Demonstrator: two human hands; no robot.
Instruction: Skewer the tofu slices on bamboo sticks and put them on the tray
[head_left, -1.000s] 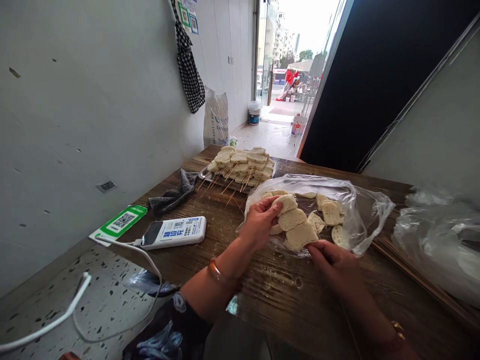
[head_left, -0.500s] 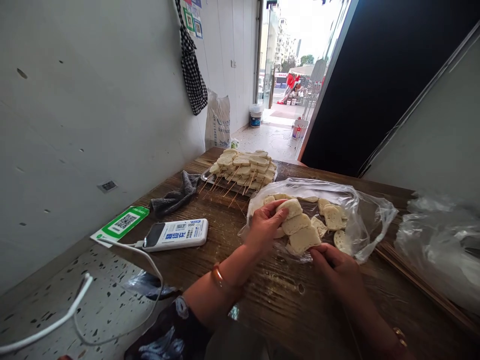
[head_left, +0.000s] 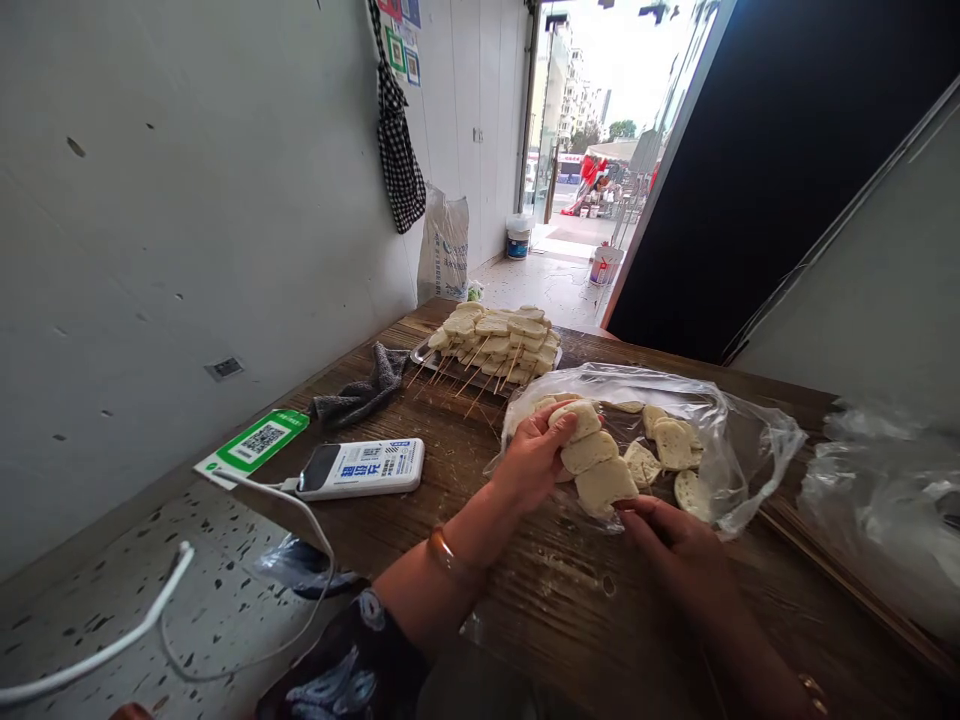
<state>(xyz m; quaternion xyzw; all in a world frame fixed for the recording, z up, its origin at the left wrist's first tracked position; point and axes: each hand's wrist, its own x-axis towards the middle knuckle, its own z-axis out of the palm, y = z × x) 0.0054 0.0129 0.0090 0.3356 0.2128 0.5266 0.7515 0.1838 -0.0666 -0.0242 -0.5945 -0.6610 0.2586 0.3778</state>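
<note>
My left hand is closed round the upper end of a row of pale bread slices, thumb on the top slice. The row slants down to the right, its slices overlapping. At its lower end my right hand is closed in a pinch; what looks like a thin skewer is mostly hidden by the fingers. Beneath and behind lies an open clear plastic bag with loose slices on it. Farther back, a metal tray carries a heap of skewered slices, stick ends towards me.
Left of my arm lie a white power bank with a cable, a green QR card and a dark grey cloth. To the right are long thin sticks and crumpled plastic. A wall borders the left side.
The view has shifted slightly, so the scene sits a little farther right and lower. Both hands keep their hold; the row of slices is tilted slightly differently.
</note>
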